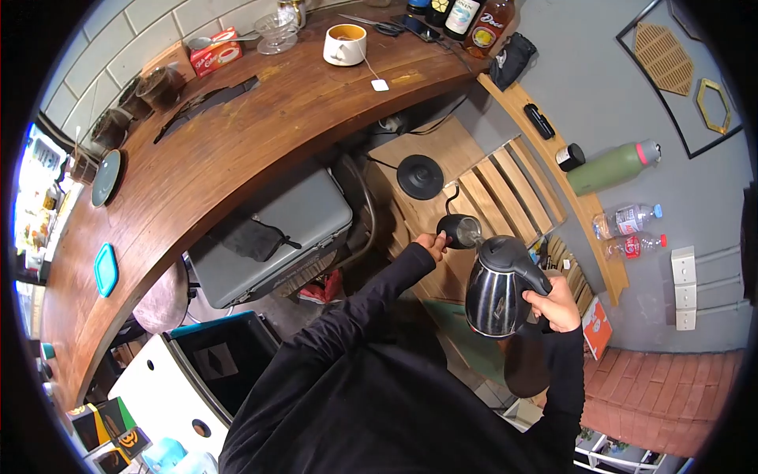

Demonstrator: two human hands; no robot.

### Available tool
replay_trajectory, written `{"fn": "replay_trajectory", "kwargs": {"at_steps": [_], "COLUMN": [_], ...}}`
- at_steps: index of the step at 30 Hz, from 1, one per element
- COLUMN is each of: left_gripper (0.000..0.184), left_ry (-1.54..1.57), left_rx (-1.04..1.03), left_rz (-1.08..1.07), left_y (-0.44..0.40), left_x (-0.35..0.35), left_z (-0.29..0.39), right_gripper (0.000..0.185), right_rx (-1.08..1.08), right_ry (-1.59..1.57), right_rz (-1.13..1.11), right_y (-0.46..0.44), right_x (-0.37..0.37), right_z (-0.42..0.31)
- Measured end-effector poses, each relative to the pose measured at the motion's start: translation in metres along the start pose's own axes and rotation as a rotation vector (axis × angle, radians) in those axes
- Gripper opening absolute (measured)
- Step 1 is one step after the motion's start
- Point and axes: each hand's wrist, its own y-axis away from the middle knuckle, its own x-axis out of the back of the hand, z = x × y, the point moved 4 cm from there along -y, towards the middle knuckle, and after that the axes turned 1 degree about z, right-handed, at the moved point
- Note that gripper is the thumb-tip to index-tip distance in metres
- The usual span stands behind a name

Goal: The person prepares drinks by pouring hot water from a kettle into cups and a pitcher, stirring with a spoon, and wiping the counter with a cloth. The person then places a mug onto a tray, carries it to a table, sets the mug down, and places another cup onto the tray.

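Observation:
My right hand [554, 303] is closed round the handle of a black and steel electric kettle [491, 299]. The kettle is tilted, its top toward a small black gooseneck pot [450, 227] on the left. Something clear or misty, water or steam, shows between the kettle's lip and the pot's open top. My left hand [433, 245] is closed at the near side of the pot, seemingly on its handle, which the fingers mostly hide. The pot's thin curved spout points away from me. Beyond it a round black kettle base [420, 176] rests on the wooden surface.
A slatted wooden shelf [493, 193] lies beyond the pot. On the curved wooden counter [260, 134] stand a white cup with a tea tag [345, 46] and bottles [483, 28]. Along the right ledge are a green flask [612, 167] and plastic bottles [628, 221]. A grey case [268, 221] sits below.

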Motion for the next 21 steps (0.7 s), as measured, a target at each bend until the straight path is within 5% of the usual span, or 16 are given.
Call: {"fn": "replay_trajectory", "kwargs": {"at_steps": [21], "left_gripper": [0.051], "left_ry": [0.045], "left_rx": [0.152], "left_rz": [-0.144], "left_y": [-0.007], "left_x": [-0.024], "left_z": [-0.021], "right_gripper": [0.010], "right_rx": [-0.044], "right_ry": [-0.052], "right_rz": [0.031], "right_y": [0.023], "right_x": [0.004], "right_z": [0.024]}}
